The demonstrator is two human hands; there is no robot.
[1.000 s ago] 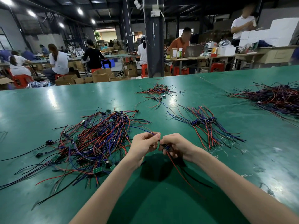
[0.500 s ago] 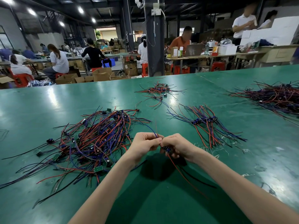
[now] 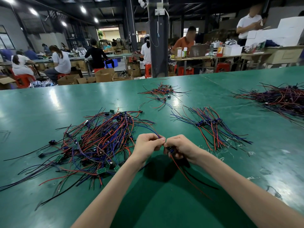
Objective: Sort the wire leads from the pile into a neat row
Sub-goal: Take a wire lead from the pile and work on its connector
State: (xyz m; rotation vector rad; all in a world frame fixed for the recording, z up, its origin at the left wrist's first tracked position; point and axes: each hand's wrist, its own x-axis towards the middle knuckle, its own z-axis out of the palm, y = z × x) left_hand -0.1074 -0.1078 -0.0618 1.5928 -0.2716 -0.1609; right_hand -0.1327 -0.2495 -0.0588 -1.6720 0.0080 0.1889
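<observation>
A tangled pile of red, blue and black wire leads (image 3: 98, 142) with small green boards lies on the green table (image 3: 41, 109) to my left. A neat row of sorted leads (image 3: 212, 124) lies to the right of centre. My left hand (image 3: 147, 143) pinches the blue wire of one lead (image 3: 181, 170) at its fingertips. My right hand (image 3: 179, 146) grips the same lead at its dark connector, and its red and black wires trail down toward me. The two hands nearly touch, just above the table.
A small loose cluster of leads (image 3: 162, 92) lies farther back at centre. A large heap of leads (image 3: 283, 99) sits at the far right. Beyond the table's far edge stand a dark pillar (image 3: 158, 46), several seated workers, cardboard boxes and red stools.
My hands have closed the small gap between them and their fingertips now almost meet. The held lead stays in place between them.
</observation>
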